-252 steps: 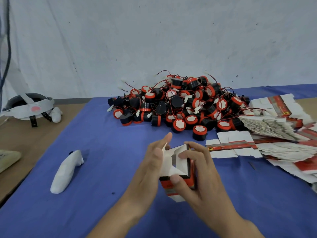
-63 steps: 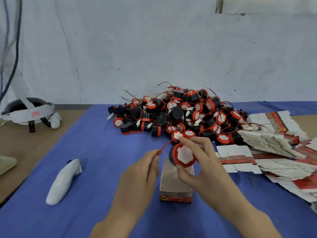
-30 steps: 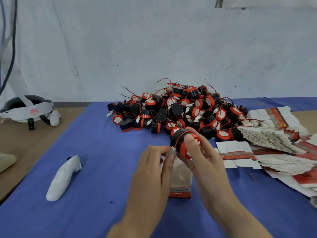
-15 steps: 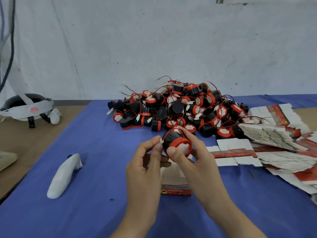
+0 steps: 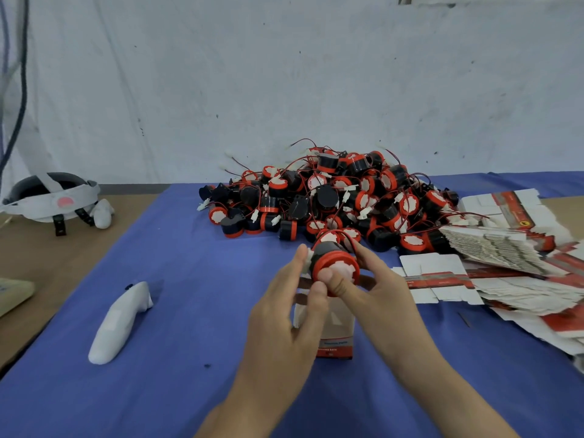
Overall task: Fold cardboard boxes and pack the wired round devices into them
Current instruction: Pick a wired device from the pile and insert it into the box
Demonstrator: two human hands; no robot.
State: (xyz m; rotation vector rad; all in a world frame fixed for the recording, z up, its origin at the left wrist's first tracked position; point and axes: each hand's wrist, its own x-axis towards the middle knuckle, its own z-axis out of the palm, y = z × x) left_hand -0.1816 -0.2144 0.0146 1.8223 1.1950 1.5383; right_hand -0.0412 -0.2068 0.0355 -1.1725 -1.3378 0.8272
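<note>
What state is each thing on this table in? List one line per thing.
box, folded, standing upright on the cloth
held device, above the box, red wire looped over it
right hand, gripping the held device, thumb on its white face
left hand, pinching the held device's side
device pile, loose, unpacked
box blanks, flat, unfolded
controller, lying on the cloth

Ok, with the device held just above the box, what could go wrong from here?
The red wire loops loosely over the round device in the right hand; it could snag on the box rim or block the flaps. The box stands unheld on the blue cloth, so pushing the device in might tip it.
</note>
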